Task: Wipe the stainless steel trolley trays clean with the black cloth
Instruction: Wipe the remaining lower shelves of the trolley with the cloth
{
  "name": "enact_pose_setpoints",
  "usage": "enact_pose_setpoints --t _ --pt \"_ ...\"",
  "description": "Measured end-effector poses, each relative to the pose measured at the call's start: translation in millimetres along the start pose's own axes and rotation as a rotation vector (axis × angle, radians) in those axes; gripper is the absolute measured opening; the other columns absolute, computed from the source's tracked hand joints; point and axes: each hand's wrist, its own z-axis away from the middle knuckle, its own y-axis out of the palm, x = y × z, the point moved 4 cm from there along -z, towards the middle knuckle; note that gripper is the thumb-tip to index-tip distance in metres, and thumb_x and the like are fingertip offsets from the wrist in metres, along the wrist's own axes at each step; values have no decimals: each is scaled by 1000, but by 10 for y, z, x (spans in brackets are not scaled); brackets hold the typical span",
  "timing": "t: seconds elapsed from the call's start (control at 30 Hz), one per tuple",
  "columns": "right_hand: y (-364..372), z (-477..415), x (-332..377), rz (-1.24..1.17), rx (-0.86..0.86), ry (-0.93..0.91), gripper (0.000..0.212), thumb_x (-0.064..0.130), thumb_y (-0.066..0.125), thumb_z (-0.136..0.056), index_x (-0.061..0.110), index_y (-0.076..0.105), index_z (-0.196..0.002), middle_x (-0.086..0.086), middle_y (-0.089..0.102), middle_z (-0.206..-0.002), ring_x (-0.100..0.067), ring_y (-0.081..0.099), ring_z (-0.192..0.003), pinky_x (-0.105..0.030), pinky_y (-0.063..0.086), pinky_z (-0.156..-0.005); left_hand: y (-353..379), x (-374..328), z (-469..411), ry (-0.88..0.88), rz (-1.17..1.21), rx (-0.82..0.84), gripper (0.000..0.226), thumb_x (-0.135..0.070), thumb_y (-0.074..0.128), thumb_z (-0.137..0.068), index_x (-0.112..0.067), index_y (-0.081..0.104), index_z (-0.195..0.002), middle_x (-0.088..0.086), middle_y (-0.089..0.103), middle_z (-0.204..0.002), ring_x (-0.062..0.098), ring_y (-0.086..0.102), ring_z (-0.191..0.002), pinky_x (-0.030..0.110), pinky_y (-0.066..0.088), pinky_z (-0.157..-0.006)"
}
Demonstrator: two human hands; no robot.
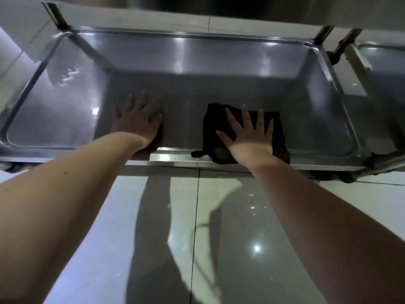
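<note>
Trouble could start at the front rim (175,157) of the tray (197,93). The black cloth (279,130) lies right at that edge, and a bit of it hangs over the lip. The right hand (247,133) presses flat on top of it, with the fingers spread wide and straight. It does not curl round the cloth. I think a pull toward the body could drag the cloth off the tray and drop it on the floor (219,238). A flat hand can also slip off a bunched cloth, and then bare skin rubs the steel.

The left hand (140,120) lies flat on the bare steel, a little to the left of the cloth. Its fingers are open and it holds nothing. It may leave a print on the shiny tray. The far left part of the tray looks wet, so a leaning hand could slide.

The tray has lots of room to the left, to the right and toward the back. A raised rim runs all round, and dirt could hide in the round corners. Another shelf (197,5) hangs close above, so there is little room to lift the arms. Thin posts (324,35) stand at the back corners. A second tray (383,62) sits just beside this one, on the right.
</note>
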Motion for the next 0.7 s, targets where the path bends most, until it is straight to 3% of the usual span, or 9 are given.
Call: enact_pose_setpoints --t 0.17,0.3,0.4,0.47,0.57,0.63,0.7 --pt "54 -33 -29 30 22 25 70 82 5 -82 58 -12 -146 11 -14 -163 -34 -15 -149 -57 -12 -115 -141 907 -20 12 -127 -72 53 -53 21 -101 -40 19 -153 -4 9 -164 30 -4 -150 58 -3 -116" --pt "59 -71 -34 52 12 70 73 84 2 -77 60 -13 -144 14 -15 -162 -31 -15 -149 -56 -12 -115 -193 1152 -90 142 -156 -61 54 -62 16 -99 -47 16 -151 -6 14 -164 29 3 -150 59 -2 -115" --pt "38 -61 66 26 7 151 72 83 6 -80 58 -9 -146 11 -11 -164 -34 -12 -149 -58 -10 -116 -172 1182 -55 128 -122 -56 59 -67 9 -93 -52 11 -150 -8 11 -164 27 4 -150 59 -1 -115" --pt "29 -61 417 43 -5 175 72 81 9 -84 54 -7 -149 7 -7 -165 -38 -8 -149 -61 -8 -116 -167 1148 -49 125 -102 -52 57 -65 10 -94 -54 10 -150 -8 9 -164 27 5 -150 59 0 -115" --pt "91 -93 1580 2 -50 15 71 76 18 -89 48 0 -152 3 -4 -165 -42 -8 -148 -64 -11 -112 -189 1136 -42 129 -85 -54 52 -55 15 -100 -50 12 -151 -8 9 -164 26 6 -150 58 2 -116" --pt "121 -81 2323 -51 -41 -79 68 73 21 -91 48 4 -152 2 -4 -165 -43 -12 -147 -64 -17 -109 -206 1161 -31 133 -76 -64 57 -40 15 -97 -38 18 -154 -8 9 -164 25 8 -150 56 5 -117" --pt "134 -105 2588 -77 -26 -93 65 71 19 -93 49 4 -152 3 -4 -165 -42 -14 -147 -64 -20 -108 -215 1179 -34 134 -58 -78 58 -28 25 -97 -25 26 -155 -7 10 -164 23 10 -150 53 7 -117"
